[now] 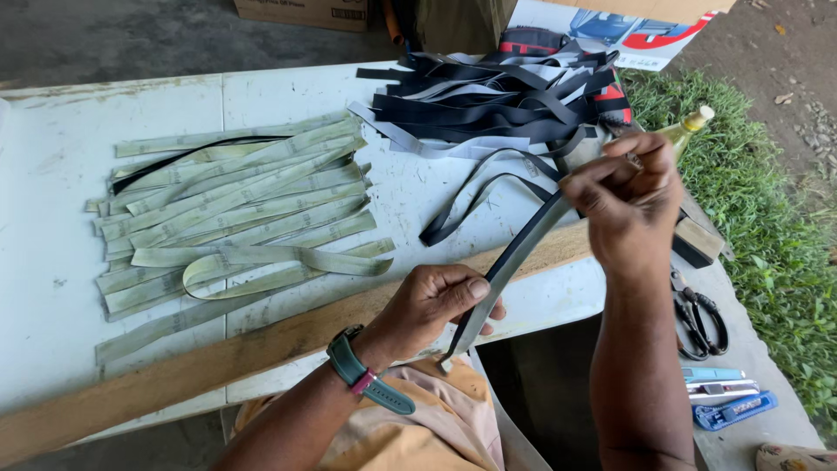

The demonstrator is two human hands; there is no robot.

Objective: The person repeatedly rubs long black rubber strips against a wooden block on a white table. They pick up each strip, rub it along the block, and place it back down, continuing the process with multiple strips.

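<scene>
Long grey-and-black strap point(506, 266) stretched taut, slanting above the table edge

We see an outdoor workshop: a white worktop point(52, 174) stacked with cut strips point(235, 209), scissors point(697, 318) at right, grass point(767, 201) beyond.

Materials near the grip: rubbery strip, wood, painted board.

Matt dark strip point(510, 262), smooth with paler grey back, pinched between left hand point(436, 301) and right hand point(623, 205); under it rough bare wooden plank point(218, 358) on scuffed white table point(52, 262); beyond, dull pale-green strips point(235, 209).
</scene>
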